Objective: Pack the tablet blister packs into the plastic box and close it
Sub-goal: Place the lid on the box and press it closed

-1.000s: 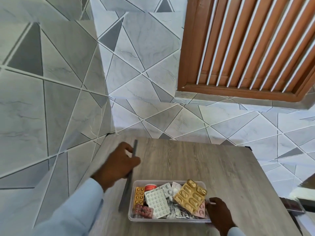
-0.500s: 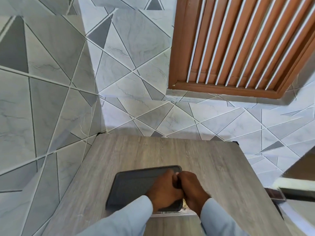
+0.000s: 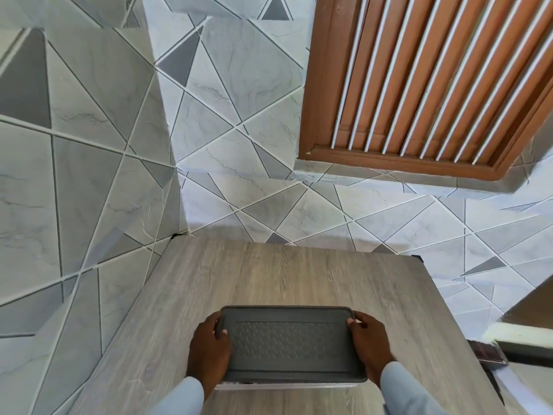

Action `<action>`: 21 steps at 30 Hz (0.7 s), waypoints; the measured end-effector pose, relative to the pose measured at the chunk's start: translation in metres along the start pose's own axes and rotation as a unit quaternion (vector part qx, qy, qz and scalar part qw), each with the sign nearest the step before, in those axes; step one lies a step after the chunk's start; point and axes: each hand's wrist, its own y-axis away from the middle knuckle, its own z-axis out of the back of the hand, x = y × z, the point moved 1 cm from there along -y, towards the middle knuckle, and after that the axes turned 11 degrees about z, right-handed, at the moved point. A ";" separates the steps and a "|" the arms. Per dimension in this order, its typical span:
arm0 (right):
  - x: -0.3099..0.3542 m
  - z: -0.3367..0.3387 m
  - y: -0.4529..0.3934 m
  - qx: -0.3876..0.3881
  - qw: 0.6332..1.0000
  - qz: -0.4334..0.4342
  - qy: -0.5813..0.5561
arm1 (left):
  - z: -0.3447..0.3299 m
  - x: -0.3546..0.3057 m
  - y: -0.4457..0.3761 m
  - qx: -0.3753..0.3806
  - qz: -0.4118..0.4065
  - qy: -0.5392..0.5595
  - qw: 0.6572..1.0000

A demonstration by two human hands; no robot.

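On wooden table (image 3: 299,274), both hands' fingers (image 3: 217,320) grip lidded plastic box (image 3: 288,344), contents hidden.

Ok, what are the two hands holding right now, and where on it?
The dark grey plastic lid on the clear box: left hand grips its left end, right hand its right end.

Table (image 3: 269,274), grey wood-grain top, filling lower middle of view, far corners pushing against tiled wall at 12 o'clock. Box (image 3: 287,385) sitting directly on top at 6 o'clock, near front edge; clear rim showing under dark grey lid (image 3: 288,344) lying flat over it. Hands bracketing lid at 9 and 3 o'clock ends.
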 end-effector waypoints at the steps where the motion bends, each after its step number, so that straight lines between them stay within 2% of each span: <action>1: -0.003 -0.003 -0.002 -0.005 1.000 -0.001 0.014 | -0.003 0.000 -0.002 -0.006 -0.003 -0.008 1.000; 9: -0.025 -0.027 -0.010 -0.023 0.987 0.041 0.152 | -0.020 0.016 -0.009 -0.077 0.034 -0.111 0.990; 13: -0.031 -0.029 -0.013 -0.017 0.988 0.032 0.149 | -0.026 0.024 -0.010 -0.080 0.026 -0.136 0.987; 17: -0.031 -0.028 -0.017 -0.009 0.988 0.048 0.145 | -0.031 0.023 -0.015 -0.099 0.012 -0.135 0.986; 21: -0.026 -0.027 -0.016 -0.052 0.979 0.085 0.180 | -0.030 0.020 -0.018 -0.114 -0.013 -0.099 0.988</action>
